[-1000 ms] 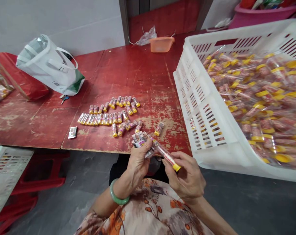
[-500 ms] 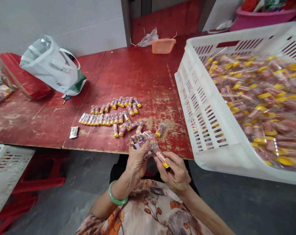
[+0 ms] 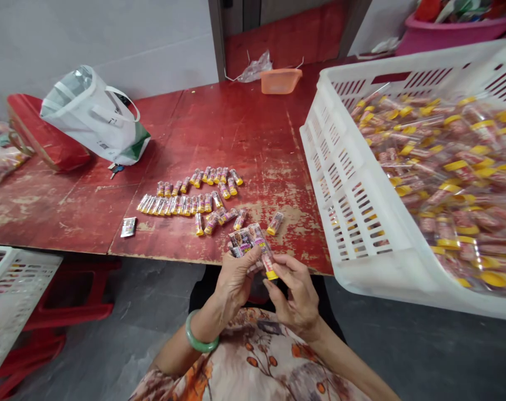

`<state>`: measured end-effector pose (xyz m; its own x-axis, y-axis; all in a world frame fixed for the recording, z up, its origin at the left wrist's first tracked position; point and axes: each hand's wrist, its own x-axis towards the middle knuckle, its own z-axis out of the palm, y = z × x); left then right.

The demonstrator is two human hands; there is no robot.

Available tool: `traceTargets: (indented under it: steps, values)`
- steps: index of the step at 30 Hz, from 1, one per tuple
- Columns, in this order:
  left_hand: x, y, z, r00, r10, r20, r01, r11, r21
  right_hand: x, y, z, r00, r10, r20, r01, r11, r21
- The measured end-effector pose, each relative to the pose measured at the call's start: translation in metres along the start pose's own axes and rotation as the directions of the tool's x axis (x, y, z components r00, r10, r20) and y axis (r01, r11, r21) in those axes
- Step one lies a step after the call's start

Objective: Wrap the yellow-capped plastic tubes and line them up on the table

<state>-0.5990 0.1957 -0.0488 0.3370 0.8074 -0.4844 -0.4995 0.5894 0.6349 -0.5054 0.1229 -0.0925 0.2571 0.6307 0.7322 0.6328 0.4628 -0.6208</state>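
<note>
My left hand [image 3: 237,275] is closed, its thumb pressing on several small printed packets [image 3: 241,239] fanned above it. Against these packets lies a small clear tube with a yellow cap [image 3: 271,274] and pinkish contents, its capped end pointing down toward me. The fingers of my right hand [image 3: 298,298] are curled around that capped end, index finger at its side and thumb just below. Whether the tube is inside one of the packets I cannot tell. Beyond my hands, similar yellow-capped tubes [image 3: 190,205] lie in uneven rows, and a single tube [image 3: 275,223] lies apart.
A white slatted crate [image 3: 326,161] full of yellow-capped tubes stands at the right. On the red table [image 3: 244,128] are a white bag [image 3: 98,120], a red bag [image 3: 48,133], keys [image 3: 116,170], a small packet [image 3: 128,226] and an orange basket [image 3: 280,82]. Another white crate [image 3: 31,278] stands lower left.
The capped tube has moved left and up against the packets in my left hand. My right hand has followed it slightly left, and its fingers have shifted to the capped end.
</note>
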Motion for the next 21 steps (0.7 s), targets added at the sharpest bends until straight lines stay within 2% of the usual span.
traceTargets:
  steps: [2,5,7,11,15,18,21]
  values:
    - [-0.001,0.002,-0.002,1.0,-0.026,0.01,0.025,0.999,0.047,0.001,0.003,-0.004,0.995,0.089,0.04,-0.09,0.996,0.028]
    - [-0.004,0.002,-0.004,0.994,-0.074,0.078,0.064,0.99,0.123,0.003,0.008,-0.008,0.958,0.286,0.028,-0.288,0.952,0.103]
    - [-0.006,0.002,-0.004,0.991,-0.085,0.103,0.069,0.986,0.153,0.007,0.008,-0.009,0.942,0.333,0.038,-0.335,0.932,0.142]
    - [-0.01,0.002,-0.004,0.992,-0.079,0.101,0.058,0.979,0.195,0.018,0.003,-0.012,0.943,0.326,0.061,-0.331,0.938,0.103]
    - [-0.014,-0.002,-0.004,0.991,-0.075,0.112,0.052,0.979,0.196,0.021,0.001,-0.012,0.967,0.254,0.009,-0.254,0.967,-0.009]
    - [-0.015,-0.006,-0.005,0.993,-0.079,0.09,0.061,0.979,0.193,0.019,0.003,-0.01,0.98,0.197,-0.029,-0.197,0.98,-0.02]
    - [-0.013,-0.005,-0.007,0.993,-0.09,0.081,0.073,0.98,0.186,0.018,0.004,-0.012,0.98,0.198,0.012,-0.198,0.98,-0.004]
